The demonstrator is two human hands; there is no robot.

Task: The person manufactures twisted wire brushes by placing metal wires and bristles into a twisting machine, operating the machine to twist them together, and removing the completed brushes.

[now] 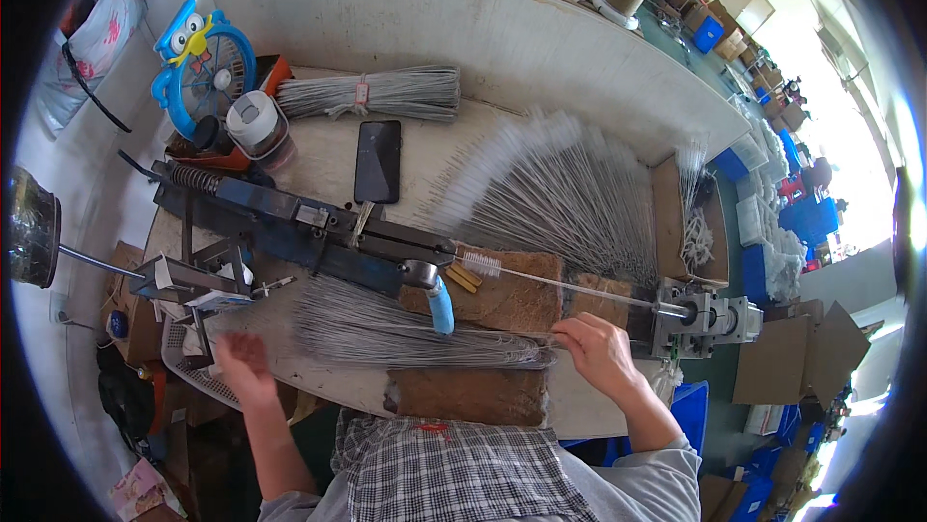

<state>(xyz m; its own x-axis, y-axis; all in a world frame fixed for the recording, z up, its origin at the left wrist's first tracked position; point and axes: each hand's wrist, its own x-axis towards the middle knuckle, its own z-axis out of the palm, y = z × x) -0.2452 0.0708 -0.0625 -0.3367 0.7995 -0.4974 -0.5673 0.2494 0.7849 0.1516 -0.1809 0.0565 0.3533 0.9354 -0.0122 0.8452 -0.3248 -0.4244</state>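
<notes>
My left hand (246, 367) is blurred by motion beside the metal bracket (217, 295) at the bench's left; its fingers are smeared. Over the right ends of a near bundle of thin wires (415, 334), my right hand (594, 346) has thumb and fingers pinched together. Whatever the pinch holds is too fine to make out. A long twisted-wire brush (480, 263) with white bristles is stretched along the machine, its stem running right to the metal chuck (676, 311). Left of the bristles, a blue-handled lever (441, 308) stands on the dark machine rail (357, 232).
Fanned white-bristled wire brushes (570, 194) lie at the back, near a black phone (378, 162) and a tied wire bundle (372, 94). A blue fan (214, 73) and lidded tub (256, 121) stand back left. A cardboard box (710, 237) holds brushes at right. A curved wall (463, 25) rims the bench.
</notes>
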